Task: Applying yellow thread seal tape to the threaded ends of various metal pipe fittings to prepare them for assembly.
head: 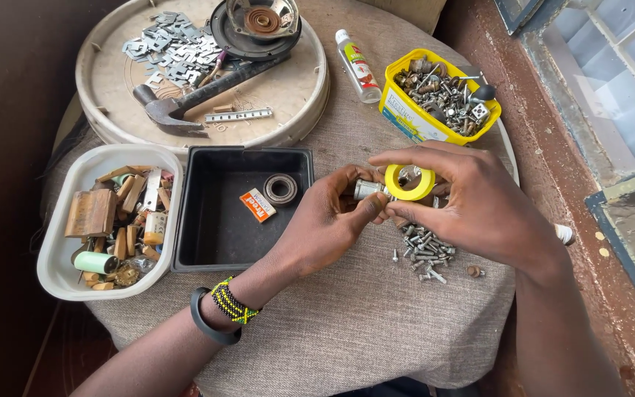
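Observation:
My right hand (472, 202) pinches a roll of yellow tape (409, 183) between thumb and fingers, above the cloth-covered table. My left hand (325, 220) meets it from the left and grips a small silver metal cylinder (368, 189) that touches the roll. Directly under both hands lies a loose pile of small screws and bolts (424, 250). A black bangle and a beaded yellow-green bracelet (233, 305) circle my left wrist.
A black square tray (192, 220) holds a bearing (281, 188) and a small orange packet (257, 205). A white tub of wooden bits (75, 176), a round tray (288, 103) with a hammer (185, 99), a yellow tub of hardware (409, 117) and a small bottle (357, 66) surround it.

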